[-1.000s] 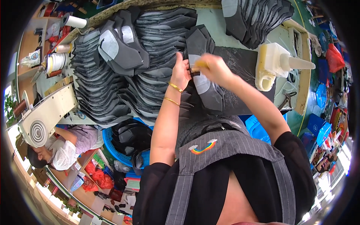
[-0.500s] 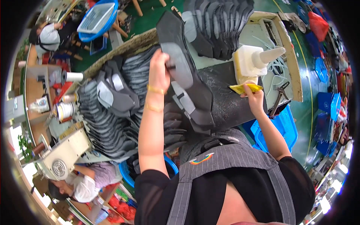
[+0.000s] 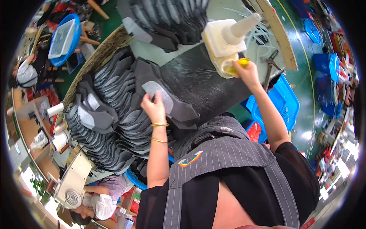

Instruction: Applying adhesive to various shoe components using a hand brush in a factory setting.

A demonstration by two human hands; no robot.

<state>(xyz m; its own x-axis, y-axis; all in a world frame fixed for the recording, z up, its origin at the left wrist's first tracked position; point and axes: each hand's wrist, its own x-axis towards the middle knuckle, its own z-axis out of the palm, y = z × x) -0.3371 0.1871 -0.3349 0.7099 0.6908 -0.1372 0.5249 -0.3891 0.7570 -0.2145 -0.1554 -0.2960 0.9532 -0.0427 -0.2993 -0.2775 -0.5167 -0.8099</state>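
Observation:
My left hand point(image 3: 154, 108), with two gold bangles at its wrist, is at a dark grey shaped sheet piece point(image 3: 179, 108). Thumb and forefinger are apart, fingertips by the piece's lighter grey patch point(image 3: 158, 94). That piece lies at the left edge of a black work mat point(image 3: 190, 76). In my right hand point(image 3: 248, 73) is a flat yellow spreader point(image 3: 239, 65), pinched in the fingers. Its front end is at the near opening of a whitish plastic glue container point(image 3: 223, 42) with a cone-shaped spout; the opening partly hides the tip.
Fanned stacks of dark pieces point(image 3: 126, 95) cover the table's left, with another stack point(image 3: 164, 23) at the far side. Pliers-like metal tool point(image 3: 268, 66) and pale cords lie right. A blue basket point(image 3: 280, 101) stands below the right edge. A co-worker point(image 3: 101, 202) sits near a sewing machine point(image 3: 72, 179).
The shaped piece, raised in my left hand before, now lies lower on the mat's left edge. My right hand has brought the spreader to the container's opening. The whole view has shifted.

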